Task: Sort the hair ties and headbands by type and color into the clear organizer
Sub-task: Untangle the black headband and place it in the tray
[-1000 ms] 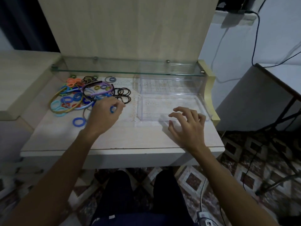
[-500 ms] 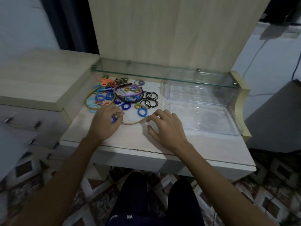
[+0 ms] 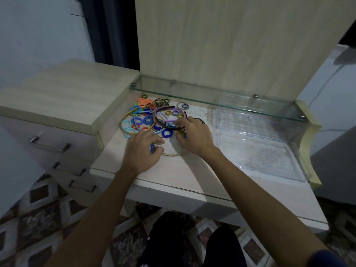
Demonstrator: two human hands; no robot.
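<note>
hair ties [image 3: 146, 120] left on desk [image 3: 179, 170], organizer [image 3: 258, 139] right

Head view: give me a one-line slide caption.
Both hands, left and right, pick through the hair-tie pile beside the clear organizer.

A single head-worn wide-angle camera is looking forward and steeply down from above the seated person's lap, sitting close over the worktop [image 3: 173, 170], taking in both forearms, the back panel [image 3: 231, 45] and patterned floor [image 3: 48, 209] below
</note>
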